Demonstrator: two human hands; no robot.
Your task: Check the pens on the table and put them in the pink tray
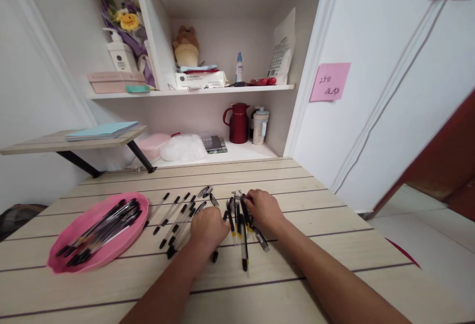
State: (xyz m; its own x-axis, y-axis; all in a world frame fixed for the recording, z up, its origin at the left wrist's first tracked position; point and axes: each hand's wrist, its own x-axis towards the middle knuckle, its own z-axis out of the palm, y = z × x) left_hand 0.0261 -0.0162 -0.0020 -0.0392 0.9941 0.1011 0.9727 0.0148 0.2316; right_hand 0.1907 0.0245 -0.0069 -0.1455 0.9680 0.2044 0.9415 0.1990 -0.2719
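Note:
My left hand [211,226] is closed around a pen part [215,256], whose black end shows below the fist. Just left of it, several clear pen barrels [172,210] with black ends lie side by side on the wooden table. Above that hand are loose clear pen caps [205,191]. My right hand [263,208] is closed at the upper right of a pile of black-and-yellow pen pieces [237,220]; its fingertips hide what they pinch. One long pen piece [244,247] points toward me, and a clear cap [261,240] lies beneath the right wrist.
A pink tray [139,225] with several assembled-looking pens [107,230] stands at the table's left. Behind the table [315,264] are shelves with a red jug [238,123], a cup [260,126] and a plush toy [186,47]. A raised stand [44,141] holds a blue notebook [102,130].

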